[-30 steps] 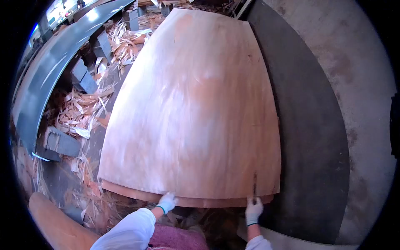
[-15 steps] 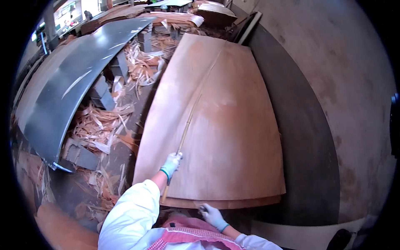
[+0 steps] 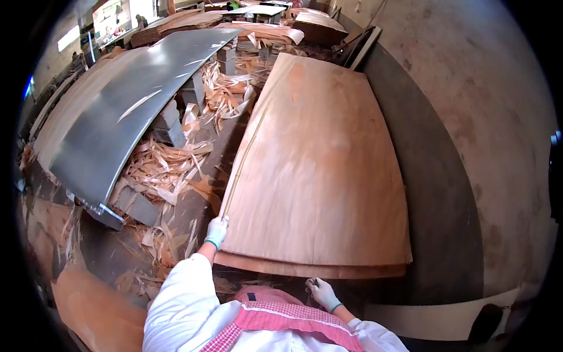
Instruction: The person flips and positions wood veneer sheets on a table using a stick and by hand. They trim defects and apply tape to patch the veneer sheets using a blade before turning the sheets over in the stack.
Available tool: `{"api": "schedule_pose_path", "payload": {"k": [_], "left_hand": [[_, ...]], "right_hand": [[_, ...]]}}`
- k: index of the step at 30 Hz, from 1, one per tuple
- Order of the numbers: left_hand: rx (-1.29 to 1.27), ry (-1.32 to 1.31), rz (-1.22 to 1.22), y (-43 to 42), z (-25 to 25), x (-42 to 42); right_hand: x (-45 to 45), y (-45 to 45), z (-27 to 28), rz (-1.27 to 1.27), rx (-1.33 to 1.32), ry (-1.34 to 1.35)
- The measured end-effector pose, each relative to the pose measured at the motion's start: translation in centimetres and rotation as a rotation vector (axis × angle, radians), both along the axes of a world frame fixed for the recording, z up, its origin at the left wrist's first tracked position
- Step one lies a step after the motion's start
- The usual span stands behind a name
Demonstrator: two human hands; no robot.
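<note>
My left hand [image 3: 216, 232], in a white glove with a green cuff, is closed around the near end of a long thin bamboo stick [image 3: 238, 174]. The stick lies along the left side of a stack of reddish-brown wood veneer sheets [image 3: 328, 170] and reaches towards its far end. Just off the stack's near edge is my right hand [image 3: 322, 295], also gloved. Its fingers are curled around something small and dark that I cannot make out. The top sheet looks smooth, and the edge of a lower sheet shows beneath it at the front.
On the left, a dark glossy panel [image 3: 117, 126] rests on grey blocks [image 3: 136, 205]. Torn veneer strips [image 3: 161, 167] litter the floor between panel and stack. A concrete wall [image 3: 469, 105] rises on the right. More sheet stacks [image 3: 319, 26] stand at the back.
My left hand has moved left with the bamboo stick, which has gone from the middle of the top sheet to its left edge. My right hand stays near the front edge.
</note>
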State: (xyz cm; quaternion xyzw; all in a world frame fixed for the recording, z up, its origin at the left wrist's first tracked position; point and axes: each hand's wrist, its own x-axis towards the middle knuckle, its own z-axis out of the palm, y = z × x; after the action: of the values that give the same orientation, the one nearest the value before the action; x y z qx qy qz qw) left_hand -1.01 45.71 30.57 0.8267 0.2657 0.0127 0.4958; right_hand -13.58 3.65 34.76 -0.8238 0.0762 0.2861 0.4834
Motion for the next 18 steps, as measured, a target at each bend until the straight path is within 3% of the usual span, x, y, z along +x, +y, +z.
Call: {"api": "schedule_pose_path", "payload": {"k": [3, 5, 9, 10, 11, 13, 14, 15, 18], "left_hand": [[0.237, -0.112, -0.116, -0.3, 3.1, -3.2], [0.371, -0.133, -0.168, 0.3, 2.9, -6.7], [0.192, -0.084, -0.197, -0.5, 6.1, -14.0], [0.039, -0.035, -0.184, 0.5, 3.8, -15.1], [0.056, -0.039, -0.192, 0.5, 4.3, -16.2], [-0.103, 0.001, -0.184, 1.2, 3.9, -17.9], [-0.162, 0.031, -0.190, 0.8, 5.9, -18.7], [-0.220, 0.048, -0.187, 0.5, 7.6, -19.0], [-0.218, 0.021, -0.239, 3.0, 5.8, -19.8]], "right_hand": [[-2.7, 0.9, 1.0, -0.065, 0.069, 0.017], [-4.7, 0.6, -2.7, -0.101, 0.127, -0.048], [-9.7, -0.1, -6.2, -0.129, 0.142, 0.033], [-10.3, 0.4, -4.8, -0.130, 0.148, 0.026], [-11.0, -0.4, -8.8, -0.051, 0.042, -0.137], [-11.8, -0.1, -10.9, -0.104, -0.022, -0.253], [-11.1, 0.6, -6.5, -0.079, -0.030, -0.051], [-11.3, 0.7, -9.1, -0.126, -0.051, -0.063], [-11.1, 3.1, -7.0, -0.286, -0.056, 0.078]]}}
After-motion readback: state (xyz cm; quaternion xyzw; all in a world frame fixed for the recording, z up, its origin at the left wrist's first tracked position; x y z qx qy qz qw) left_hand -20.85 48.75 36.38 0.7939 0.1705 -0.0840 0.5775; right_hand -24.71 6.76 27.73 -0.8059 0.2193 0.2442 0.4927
